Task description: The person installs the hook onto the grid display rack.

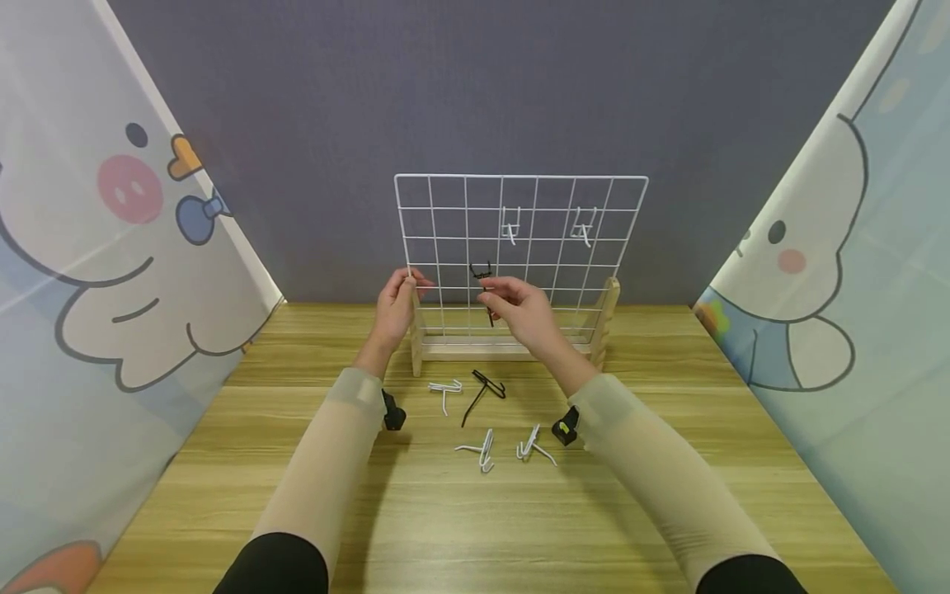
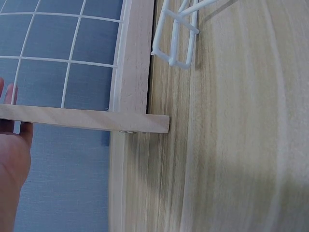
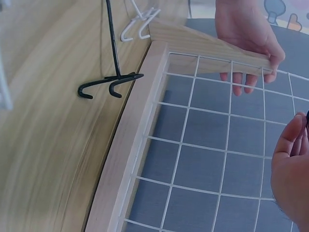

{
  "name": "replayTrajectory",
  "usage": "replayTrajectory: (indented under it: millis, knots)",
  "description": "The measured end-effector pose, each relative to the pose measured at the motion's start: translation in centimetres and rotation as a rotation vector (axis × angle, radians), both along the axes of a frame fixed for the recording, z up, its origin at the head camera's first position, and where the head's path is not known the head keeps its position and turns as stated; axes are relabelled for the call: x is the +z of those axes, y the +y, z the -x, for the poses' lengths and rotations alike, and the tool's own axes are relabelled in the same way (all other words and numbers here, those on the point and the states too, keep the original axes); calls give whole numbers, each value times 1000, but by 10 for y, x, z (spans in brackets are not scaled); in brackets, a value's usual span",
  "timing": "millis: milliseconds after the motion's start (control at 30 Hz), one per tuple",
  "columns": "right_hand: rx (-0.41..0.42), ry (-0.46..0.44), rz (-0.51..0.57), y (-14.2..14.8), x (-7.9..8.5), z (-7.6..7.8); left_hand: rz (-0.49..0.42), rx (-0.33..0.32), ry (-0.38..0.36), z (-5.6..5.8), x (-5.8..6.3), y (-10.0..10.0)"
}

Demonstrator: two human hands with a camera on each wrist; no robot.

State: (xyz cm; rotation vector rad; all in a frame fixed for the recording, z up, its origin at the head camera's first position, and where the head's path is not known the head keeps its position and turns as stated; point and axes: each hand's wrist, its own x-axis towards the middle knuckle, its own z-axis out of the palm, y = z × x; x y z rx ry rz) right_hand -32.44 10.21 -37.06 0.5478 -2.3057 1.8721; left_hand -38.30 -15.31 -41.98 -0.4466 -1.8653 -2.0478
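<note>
A white wire grid [image 1: 519, 176] stands upright in a wooden base [image 1: 482, 355]. My left hand [image 1: 396, 307] grips the base's left wooden post [image 2: 82, 117] and the grid's edge, thumb on one side and fingers on the other. In front of the grid's left half, my right hand [image 1: 525, 315] pinches a black wire hook [image 1: 481, 274] between thumb and fingers. The hook's two-pronged end points up, close to the wires; whether it touches them I cannot tell. At the right wrist view's edge, my right hand [image 3: 294, 169] mostly hides that hook.
Two white hooks [image 1: 510, 231] [image 1: 583, 231] hang on the grid's upper right. On the wooden table [image 1: 445, 528] before the base lie another black hook [image 1: 490, 384] and three white hooks [image 1: 445, 387] [image 1: 486, 452] [image 1: 528, 446]. A grey panel [image 1: 519, 82] rises behind.
</note>
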Motion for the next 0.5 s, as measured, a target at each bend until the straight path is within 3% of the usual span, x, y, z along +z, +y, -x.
replayTrajectory:
  millis: [500]
  knots:
    - [-21, -49, 60, -7, -4, 18, 55, 30, 23, 1, -1, 0]
